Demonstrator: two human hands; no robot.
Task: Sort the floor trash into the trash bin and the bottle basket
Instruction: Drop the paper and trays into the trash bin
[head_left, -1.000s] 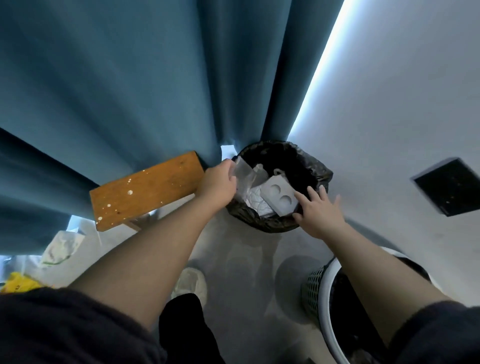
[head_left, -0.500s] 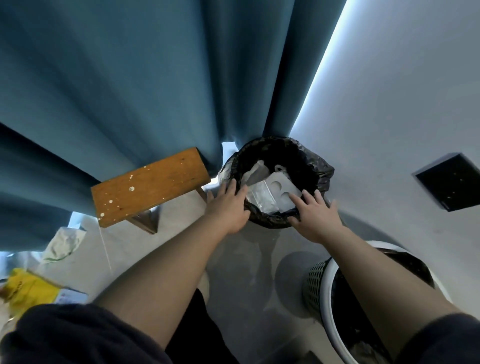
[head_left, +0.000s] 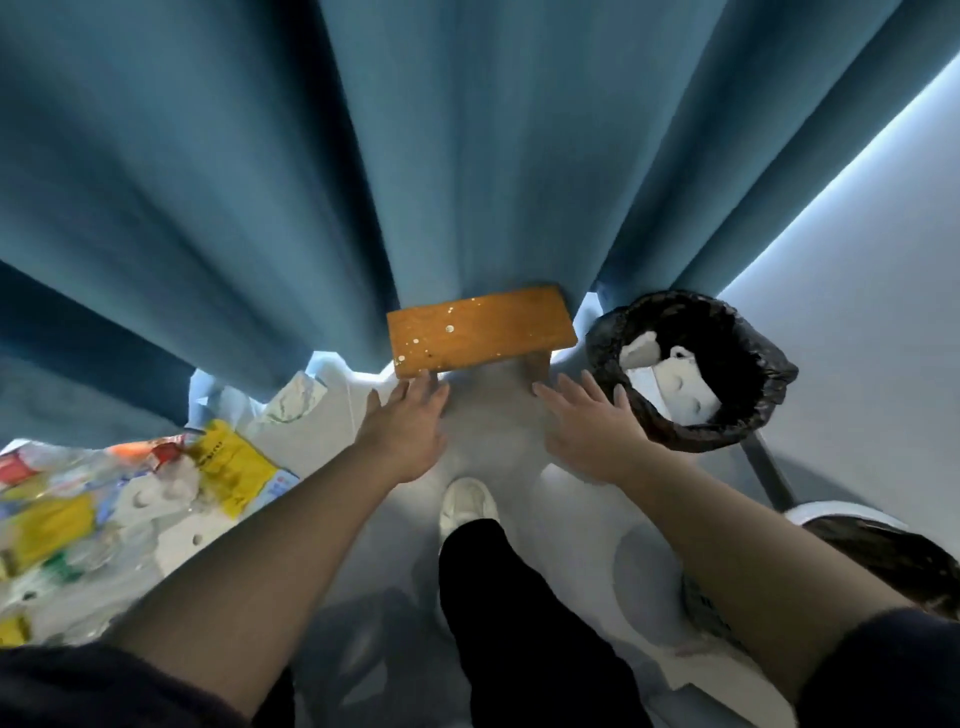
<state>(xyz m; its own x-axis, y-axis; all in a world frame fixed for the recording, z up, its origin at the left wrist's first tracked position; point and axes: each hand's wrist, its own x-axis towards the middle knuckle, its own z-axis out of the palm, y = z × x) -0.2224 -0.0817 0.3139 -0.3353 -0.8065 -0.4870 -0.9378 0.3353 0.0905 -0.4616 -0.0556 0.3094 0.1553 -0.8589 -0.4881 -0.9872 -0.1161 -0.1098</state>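
Observation:
The trash bin (head_left: 769, 384), lined with a black bag, stands at the right and holds white packaging (head_left: 680, 387). My right hand (head_left: 592, 431) hovers just left of its rim, fingers spread, holding nothing. My left hand (head_left: 410, 431) is open too, palm down, below the stool's front edge. The white bottle basket (head_left: 810, 514) shows partly at the lower right behind my right forearm. A pile of floor trash (head_left: 104, 514) lies at the left: yellow wrappers (head_left: 234, 462), white foam pieces (head_left: 171, 519), clear plastic.
A small wooden stool (head_left: 478, 330) stands against the blue curtain (head_left: 415, 156), between the trash pile and the bin. My white shoe (head_left: 467, 501) and dark trouser leg are on the grey floor below my hands. A pale wall rises at the right.
Both hands have left the bin and hold nothing; the clear plastic and white packaging stay inside it. My view has swung left, bringing the floor trash pile into sight.

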